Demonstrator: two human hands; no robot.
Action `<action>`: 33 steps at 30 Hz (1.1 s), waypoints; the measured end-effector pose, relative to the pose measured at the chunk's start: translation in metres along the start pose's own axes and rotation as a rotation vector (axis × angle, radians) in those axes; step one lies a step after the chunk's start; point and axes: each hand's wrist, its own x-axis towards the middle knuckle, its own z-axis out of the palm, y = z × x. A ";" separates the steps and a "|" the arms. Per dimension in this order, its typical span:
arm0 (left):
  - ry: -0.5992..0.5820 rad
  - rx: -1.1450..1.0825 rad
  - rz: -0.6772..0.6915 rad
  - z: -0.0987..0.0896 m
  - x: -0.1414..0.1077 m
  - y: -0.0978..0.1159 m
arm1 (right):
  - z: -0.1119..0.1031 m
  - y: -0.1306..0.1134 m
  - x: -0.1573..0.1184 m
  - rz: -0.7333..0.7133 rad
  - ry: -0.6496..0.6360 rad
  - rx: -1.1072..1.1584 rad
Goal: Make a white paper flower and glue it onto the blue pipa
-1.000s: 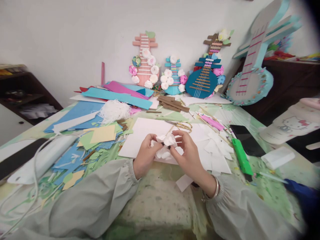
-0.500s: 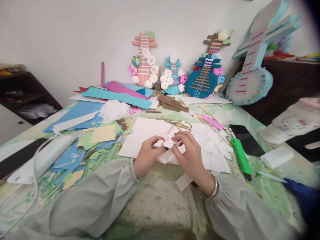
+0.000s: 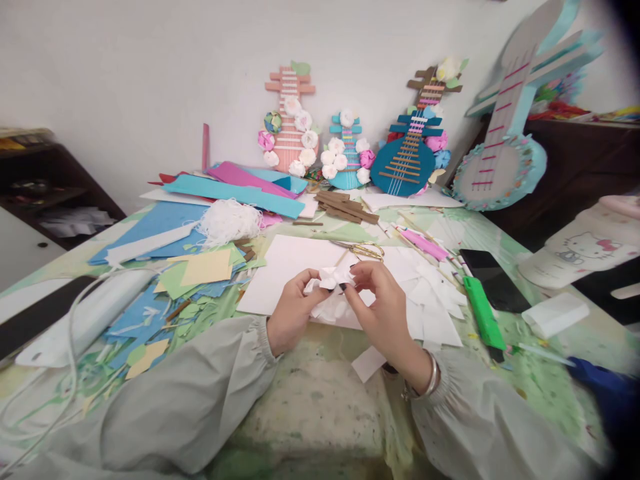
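Between my two hands is a crumpled white paper flower, held just above white paper. My left hand pinches its left side with thumb and fingers. From the other side my right hand grips it, thumb and index fingertips close to the flower's middle. Beneath and behind lie a white sheet and several loose white paper pieces. Gold-handled scissors rest on the sheet just beyond my fingers. A small white paper rectangle sits near my right wrist.
Green and blue paper scraps cover the left, beside a white cord and white string. A green cutter, black phone and cup are at right. Decorated paper lutes lean on the wall.
My right fingers have shifted on the paper, its thumb moving closer to the left thumb. The white paper has turned slightly and looks more spread out.
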 end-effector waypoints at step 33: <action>-0.060 0.382 0.177 -0.009 0.003 -0.001 | -0.006 0.012 0.006 0.129 -0.298 0.040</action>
